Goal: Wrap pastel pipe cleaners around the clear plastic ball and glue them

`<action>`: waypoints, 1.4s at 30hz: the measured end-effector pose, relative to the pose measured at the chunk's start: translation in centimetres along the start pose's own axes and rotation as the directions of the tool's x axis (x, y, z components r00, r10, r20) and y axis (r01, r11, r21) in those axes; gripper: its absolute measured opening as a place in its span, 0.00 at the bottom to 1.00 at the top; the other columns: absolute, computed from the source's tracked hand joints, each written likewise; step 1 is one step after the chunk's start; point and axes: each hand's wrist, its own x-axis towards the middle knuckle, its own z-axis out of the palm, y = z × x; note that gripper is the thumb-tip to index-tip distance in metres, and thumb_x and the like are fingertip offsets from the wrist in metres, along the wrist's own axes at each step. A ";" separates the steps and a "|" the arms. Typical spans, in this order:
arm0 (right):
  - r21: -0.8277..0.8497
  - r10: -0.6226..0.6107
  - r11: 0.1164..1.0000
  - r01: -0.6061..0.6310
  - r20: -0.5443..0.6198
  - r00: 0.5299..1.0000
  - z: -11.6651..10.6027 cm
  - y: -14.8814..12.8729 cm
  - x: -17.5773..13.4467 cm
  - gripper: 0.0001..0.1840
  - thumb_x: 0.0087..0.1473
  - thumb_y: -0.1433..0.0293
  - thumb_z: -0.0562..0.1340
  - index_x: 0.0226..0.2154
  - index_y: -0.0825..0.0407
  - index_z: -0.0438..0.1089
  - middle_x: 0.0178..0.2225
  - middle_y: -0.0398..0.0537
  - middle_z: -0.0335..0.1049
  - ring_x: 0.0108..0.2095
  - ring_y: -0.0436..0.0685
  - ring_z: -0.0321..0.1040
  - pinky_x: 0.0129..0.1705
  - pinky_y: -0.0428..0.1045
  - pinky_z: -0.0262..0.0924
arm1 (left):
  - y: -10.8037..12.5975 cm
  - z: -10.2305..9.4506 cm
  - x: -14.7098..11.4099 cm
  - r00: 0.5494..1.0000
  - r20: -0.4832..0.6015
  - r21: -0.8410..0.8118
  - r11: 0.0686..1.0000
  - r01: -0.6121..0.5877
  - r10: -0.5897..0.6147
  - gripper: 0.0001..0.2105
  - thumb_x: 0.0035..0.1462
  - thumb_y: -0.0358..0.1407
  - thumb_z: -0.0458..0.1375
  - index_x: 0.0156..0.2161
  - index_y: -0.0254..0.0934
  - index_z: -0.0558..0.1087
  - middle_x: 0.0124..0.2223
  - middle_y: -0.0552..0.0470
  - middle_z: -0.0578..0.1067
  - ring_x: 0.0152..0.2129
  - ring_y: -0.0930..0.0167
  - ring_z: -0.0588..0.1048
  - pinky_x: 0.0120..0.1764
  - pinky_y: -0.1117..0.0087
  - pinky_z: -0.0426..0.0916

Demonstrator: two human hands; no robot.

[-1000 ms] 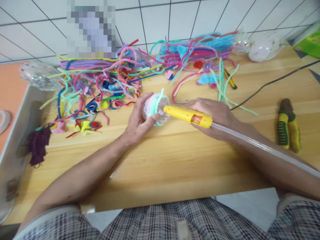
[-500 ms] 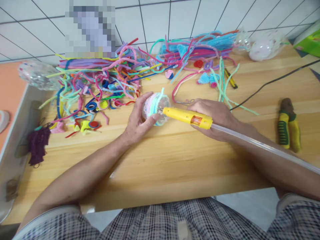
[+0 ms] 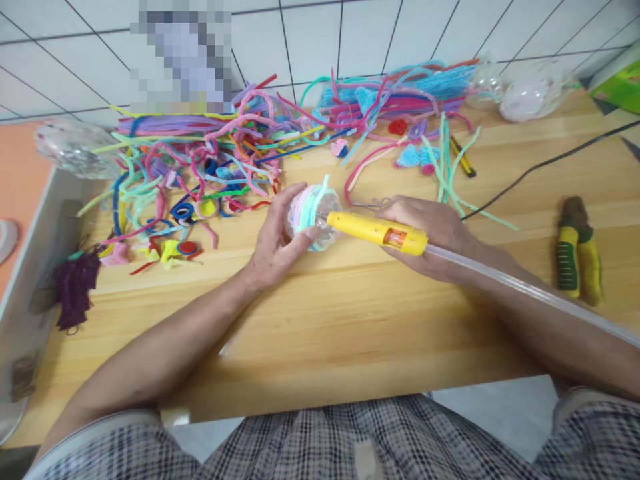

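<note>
My left hand (image 3: 281, 233) is closed round a clear plastic ball (image 3: 327, 202) that has pastel pipe cleaners (image 3: 307, 208) wound about it. One mint end sticks up from the top. In my right hand (image 3: 425, 233) is a yellow hot glue gun (image 3: 377, 232), with a long clear glue stick (image 3: 520, 290) trailing out of its back along my forearm. The gun's metal tip is at the ball, beside the mint pipe cleaner; whether it touches I cannot tell. Just behind my right fingers lie small scissors (image 3: 375, 204), partly hidden.
Loose and coiled pipe cleaners (image 3: 200, 167) crowd the back left of the table (image 3: 350, 340). Yellow-handled pliers (image 3: 577, 253) lie at the right, a yellow cutter (image 3: 463, 157) at the back. A black cord (image 3: 530, 170) crosses the right side. Purple tassels (image 3: 77, 287) lie at the left.
The glue gun has shifted very slightly to the right along the ball. My left hand keeps its hold, and nothing else has visibly moved.
</note>
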 end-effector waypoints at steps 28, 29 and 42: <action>0.042 0.167 0.983 -0.178 0.198 0.966 -5.0 -3.9 0.9 0.04 0.68 0.63 0.58 0.41 0.44 0.66 0.37 0.48 0.80 0.33 0.60 0.75 0.33 0.54 0.59 | 1.2 0.2 0.3 0.974 0.034 0.232 0.946 -0.226 0.225 0.36 0.75 0.55 0.62 0.79 0.49 0.57 0.75 0.39 0.69 0.73 0.50 0.70 0.75 0.41 0.68; 0.040 0.167 0.983 -0.178 0.199 0.966 -5.1 -3.9 0.8 0.04 0.68 0.63 0.58 0.41 0.44 0.66 0.37 0.48 0.80 0.33 0.60 0.75 0.33 0.54 0.60 | 1.2 0.2 0.3 0.974 0.033 0.236 0.945 -0.227 0.226 0.36 0.75 0.55 0.62 0.79 0.49 0.57 0.75 0.39 0.69 0.73 0.50 0.70 0.75 0.41 0.68; 0.014 0.180 0.982 -0.187 0.194 0.964 -4.8 -3.8 0.6 0.02 0.69 0.64 0.58 0.42 0.43 0.66 0.43 0.49 0.84 0.42 0.63 0.83 0.40 0.56 0.69 | 1.2 0.4 0.3 0.970 0.016 0.201 0.950 -0.241 0.242 0.35 0.75 0.54 0.62 0.78 0.47 0.58 0.75 0.38 0.69 0.73 0.51 0.70 0.75 0.43 0.67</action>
